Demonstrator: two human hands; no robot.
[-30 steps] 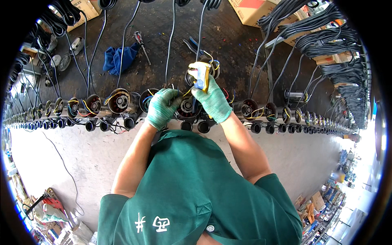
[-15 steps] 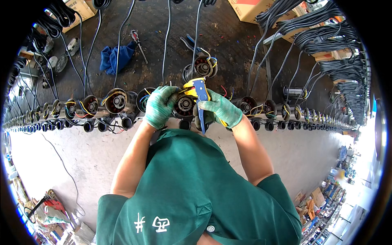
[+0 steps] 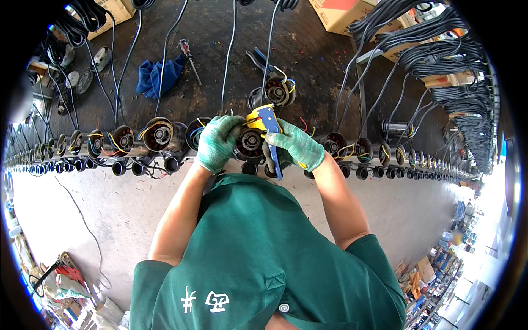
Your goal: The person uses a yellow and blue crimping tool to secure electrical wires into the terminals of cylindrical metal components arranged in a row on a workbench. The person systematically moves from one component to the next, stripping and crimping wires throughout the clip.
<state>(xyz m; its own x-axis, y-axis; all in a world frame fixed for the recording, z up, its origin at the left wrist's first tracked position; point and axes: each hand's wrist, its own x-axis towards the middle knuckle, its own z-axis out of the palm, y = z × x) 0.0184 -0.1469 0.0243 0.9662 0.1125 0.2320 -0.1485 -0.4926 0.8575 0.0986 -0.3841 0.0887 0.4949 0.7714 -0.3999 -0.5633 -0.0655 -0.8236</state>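
Observation:
My right hand [image 3: 300, 147], in a green knit glove, is wrapped around a blue and yellow wire stripper [image 3: 268, 121]. The tool's yellow jaws point up and left, over an open motor housing [image 3: 249, 144] with a round metal core. My left hand [image 3: 218, 145], gloved alike, has its fingers pinched close to the jaws, on what looks like a thin wire; the fingertips hide most of it. Behind the tool stands another open motor housing [image 3: 279, 92] with white, yellow and blue wires. Left of my left hand sits a housing with blue wires [image 3: 197, 131].
A long row of motor housings [image 3: 159, 135] with black cables lines the dark bench's [image 3: 209, 60] near edge on both sides. Farther back lie a blue cloth [image 3: 159, 76], a screwdriver [image 3: 190, 60] and blue-handled pliers [image 3: 258, 59]. Coiled black cables [image 3: 440, 58] and cardboard boxes [image 3: 341, 14] stand at right.
The wire stripper's handles have tilted slightly to the right at their lower end. Both hands keep nearly the same place, and the whole view has shifted a little.

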